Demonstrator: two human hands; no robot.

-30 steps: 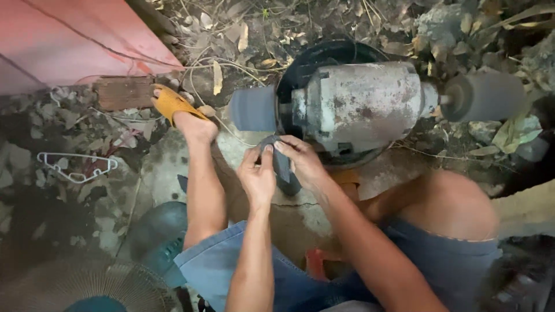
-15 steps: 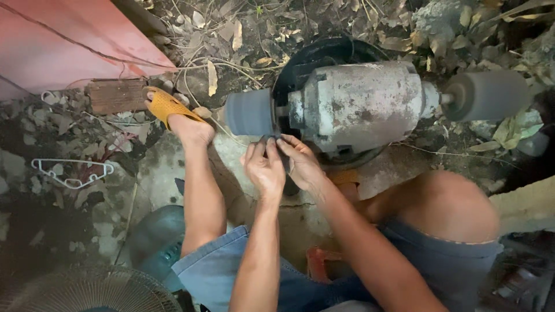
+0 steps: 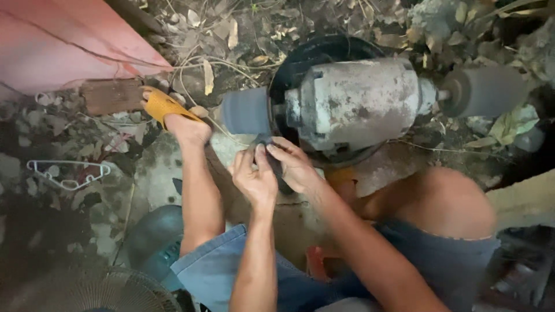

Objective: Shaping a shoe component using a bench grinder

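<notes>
Two bare hands pinch a small dark piece under a grinding wheel.

A white wire clothes hanger (image 3: 69, 173) lies at far left, a yellow rubber sandal (image 3: 165, 107) nearer. The left hand (image 3: 254, 179) and right hand (image 3: 295, 164) meet, fingertips pressed together on the small dark flat piece (image 3: 267, 144), just below the grey cylindrical grinding wheel (image 3: 245, 112) of the worn white metal bench grinder motor (image 3: 358, 104). Another grey wheel (image 3: 483, 89) sits far right.
</notes>
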